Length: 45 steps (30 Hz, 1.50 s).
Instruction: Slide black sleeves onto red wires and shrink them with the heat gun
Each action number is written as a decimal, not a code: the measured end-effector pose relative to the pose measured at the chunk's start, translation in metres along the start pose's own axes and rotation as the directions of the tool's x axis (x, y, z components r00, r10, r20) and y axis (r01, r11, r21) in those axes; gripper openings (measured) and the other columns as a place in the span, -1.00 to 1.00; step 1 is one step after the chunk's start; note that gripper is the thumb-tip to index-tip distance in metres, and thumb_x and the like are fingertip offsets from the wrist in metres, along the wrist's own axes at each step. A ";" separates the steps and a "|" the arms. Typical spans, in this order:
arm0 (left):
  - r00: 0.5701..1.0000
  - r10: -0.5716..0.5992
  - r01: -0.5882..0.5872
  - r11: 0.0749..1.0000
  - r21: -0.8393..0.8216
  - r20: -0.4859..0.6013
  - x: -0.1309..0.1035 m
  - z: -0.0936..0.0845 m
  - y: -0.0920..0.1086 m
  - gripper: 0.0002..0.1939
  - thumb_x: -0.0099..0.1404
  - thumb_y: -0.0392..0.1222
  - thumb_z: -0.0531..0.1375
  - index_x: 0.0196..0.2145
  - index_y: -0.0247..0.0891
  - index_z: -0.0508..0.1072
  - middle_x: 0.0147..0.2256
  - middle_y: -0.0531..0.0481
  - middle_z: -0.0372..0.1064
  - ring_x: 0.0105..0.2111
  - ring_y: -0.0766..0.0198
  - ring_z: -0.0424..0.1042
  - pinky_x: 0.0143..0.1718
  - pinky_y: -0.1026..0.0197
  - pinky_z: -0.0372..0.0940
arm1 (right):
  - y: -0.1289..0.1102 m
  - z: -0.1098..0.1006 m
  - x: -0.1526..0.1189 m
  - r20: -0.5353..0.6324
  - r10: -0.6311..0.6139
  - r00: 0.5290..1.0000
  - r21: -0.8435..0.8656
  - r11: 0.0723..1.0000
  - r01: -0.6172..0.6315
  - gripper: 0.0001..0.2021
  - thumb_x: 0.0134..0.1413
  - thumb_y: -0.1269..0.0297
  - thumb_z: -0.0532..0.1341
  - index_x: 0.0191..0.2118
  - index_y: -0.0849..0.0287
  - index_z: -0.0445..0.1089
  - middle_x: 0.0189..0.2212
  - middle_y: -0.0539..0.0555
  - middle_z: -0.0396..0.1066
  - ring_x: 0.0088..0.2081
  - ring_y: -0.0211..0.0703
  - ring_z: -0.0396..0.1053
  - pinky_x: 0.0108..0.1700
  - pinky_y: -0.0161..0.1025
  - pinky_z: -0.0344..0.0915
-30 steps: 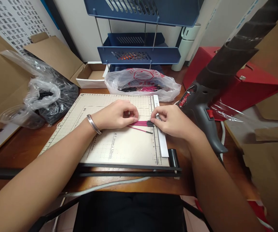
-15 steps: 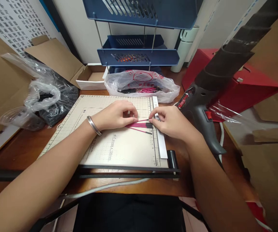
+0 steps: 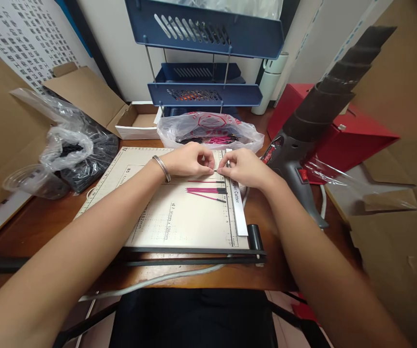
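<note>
Pink wires with black ends [image 3: 206, 190] lie on the cream board of a paper cutter [image 3: 186, 222], their black ends toward the white strip [image 3: 239, 208] at its right. Above them, my left hand [image 3: 194, 159] and my right hand [image 3: 243, 167] nearly meet, thumbs and forefingers pinched. Between the fingertips is a small dark piece, too small to name; both hands seem to hold it. One pink wire lies apart from the bundle, just below my fingers.
Behind the board sits a clear plastic bag [image 3: 212, 128] of wires, under blue shelves [image 3: 204, 94]. A grey heat gun [image 3: 295, 150] and red box [image 3: 357, 135] stand right. At left are a black bag [image 3: 88, 159] and a clear cup [image 3: 36, 181].
Both hands have moved up the board, away from the wire bundle, and closer together. The single wire they were at now lies on the board. The camera view has shifted slightly.
</note>
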State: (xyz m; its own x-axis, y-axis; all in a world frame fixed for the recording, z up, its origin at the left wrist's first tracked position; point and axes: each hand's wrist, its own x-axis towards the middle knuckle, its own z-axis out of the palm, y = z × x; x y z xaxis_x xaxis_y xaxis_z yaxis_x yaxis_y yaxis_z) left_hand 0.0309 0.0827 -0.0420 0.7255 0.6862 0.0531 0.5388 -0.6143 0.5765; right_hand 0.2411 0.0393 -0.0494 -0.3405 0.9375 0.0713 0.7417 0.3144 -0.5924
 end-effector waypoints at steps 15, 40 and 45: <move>0.998 0.043 -0.046 0.996 -0.072 -0.046 -0.006 0.010 -0.005 -0.84 0.18 -0.21 0.23 -0.36 -0.32 0.59 -0.52 0.06 0.42 -0.50 0.37 0.28 -0.42 0.30 0.13 | 0.035 0.042 -0.004 -0.266 0.347 0.899 0.696 0.715 -0.069 -0.16 -0.19 0.12 0.38 0.31 0.10 0.28 0.39 0.27 0.28 0.43 0.24 0.20 0.45 0.19 0.13; 0.997 0.047 -0.054 0.989 -0.138 -0.053 -0.005 0.013 -0.005 -0.86 0.19 -0.21 0.24 -0.33 -0.31 0.57 -0.58 0.11 0.36 -0.56 0.39 0.26 -0.46 0.30 0.15 | 0.034 0.045 -0.007 -0.127 0.157 0.979 0.819 0.574 0.014 -0.24 -0.20 0.28 0.39 0.24 0.15 0.35 0.34 0.20 0.41 0.39 0.15 0.33 0.48 0.07 0.20; 0.997 0.047 -0.054 0.993 -0.102 -0.068 -0.006 0.013 -0.005 -0.83 0.20 -0.18 0.24 -0.34 -0.32 0.59 -0.55 0.08 0.40 -0.52 0.37 0.28 -0.43 0.30 0.16 | 0.033 0.044 -0.008 -0.123 0.177 0.976 0.838 0.546 0.007 -0.29 -0.23 0.31 0.40 0.17 0.13 0.35 0.31 0.20 0.45 0.38 0.16 0.35 0.49 0.11 0.18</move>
State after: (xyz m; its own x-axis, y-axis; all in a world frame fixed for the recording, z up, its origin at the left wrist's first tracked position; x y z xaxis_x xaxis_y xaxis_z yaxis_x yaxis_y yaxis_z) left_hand 0.0298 0.0768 -0.0551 0.7189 0.6817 0.1356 0.4526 -0.6072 0.6530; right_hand 0.2425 0.0356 -0.1050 -0.1297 0.9895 0.0636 -0.0814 0.0533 -0.9953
